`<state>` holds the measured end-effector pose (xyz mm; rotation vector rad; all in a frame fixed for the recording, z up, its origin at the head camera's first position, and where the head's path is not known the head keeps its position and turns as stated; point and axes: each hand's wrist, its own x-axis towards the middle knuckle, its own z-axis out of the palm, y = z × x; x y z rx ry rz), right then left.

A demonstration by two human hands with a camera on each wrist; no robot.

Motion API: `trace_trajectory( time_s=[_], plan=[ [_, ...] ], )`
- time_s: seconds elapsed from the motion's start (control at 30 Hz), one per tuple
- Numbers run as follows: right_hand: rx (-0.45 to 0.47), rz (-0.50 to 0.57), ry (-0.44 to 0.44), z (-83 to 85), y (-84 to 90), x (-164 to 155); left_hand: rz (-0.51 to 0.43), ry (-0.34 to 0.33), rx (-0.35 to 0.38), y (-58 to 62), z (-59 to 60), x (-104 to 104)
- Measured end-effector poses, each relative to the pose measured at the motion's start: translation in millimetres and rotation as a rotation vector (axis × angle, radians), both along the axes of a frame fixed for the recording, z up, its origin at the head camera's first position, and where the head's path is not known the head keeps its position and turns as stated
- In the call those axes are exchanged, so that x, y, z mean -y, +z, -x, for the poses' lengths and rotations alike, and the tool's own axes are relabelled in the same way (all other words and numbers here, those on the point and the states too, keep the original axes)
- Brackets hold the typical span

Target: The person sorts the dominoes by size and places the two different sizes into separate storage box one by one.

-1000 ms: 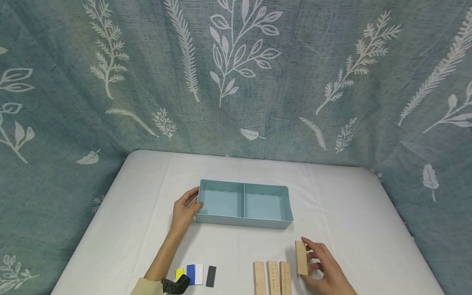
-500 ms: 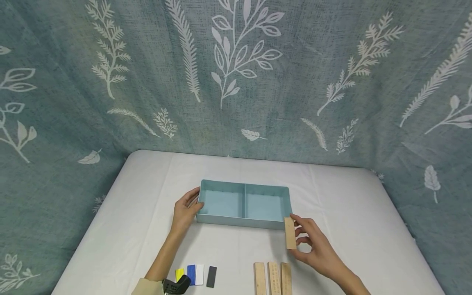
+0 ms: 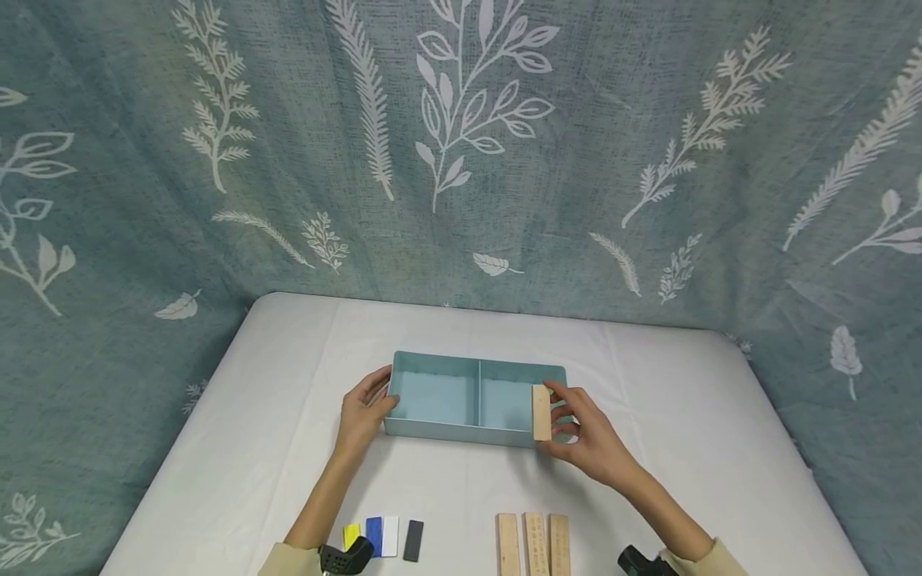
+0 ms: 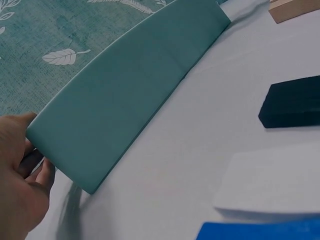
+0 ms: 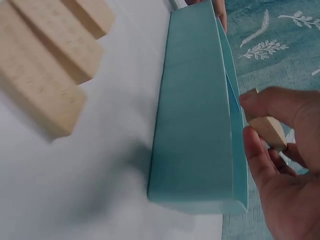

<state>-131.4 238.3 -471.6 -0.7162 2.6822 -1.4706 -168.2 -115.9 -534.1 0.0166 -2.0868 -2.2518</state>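
In the middle of the frame, the left hand [image 3: 362, 414] gripped the end of the light blue two-compartment tray [image 3: 432, 430], apparently to steady it, while the right hand [image 3: 587, 438] pinched a wooden block [image 3: 542, 413] upright over the tray's right compartment.

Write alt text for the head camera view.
A right hand holds a wooden block over the right compartment of a pale blue two-part tray on a white table, while the left hand grips the tray's left end. Three more wooden blocks and small coloured tiles lie at the near edge.
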Motion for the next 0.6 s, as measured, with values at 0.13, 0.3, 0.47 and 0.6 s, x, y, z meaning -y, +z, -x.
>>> trace_trajectory(
  time_s=[0.13, 0.3, 0.47, 0.6],
  plan=[
    [0.055, -0.014, -0.047, 14.3, -0.3, 10.5, -0.008, 0.006, 0.001, 1.0, -0.5, -1.1],
    [0.121, -0.004, -0.037, 29.8, -1.7, 20.0, -0.013, 0.018, -0.011, -9.1, 2.3, -1.2],
    [0.170, -0.009, 0.003, 43.7, -6.8, 26.2, -0.004, 0.023, -0.008, -9.4, 1.4, -2.5],
    [0.215, -0.040, 0.028, 52.9, -12.2, 33.9, -0.004, 0.034, -0.006, -8.9, 0.7, -3.5]
  ],
)
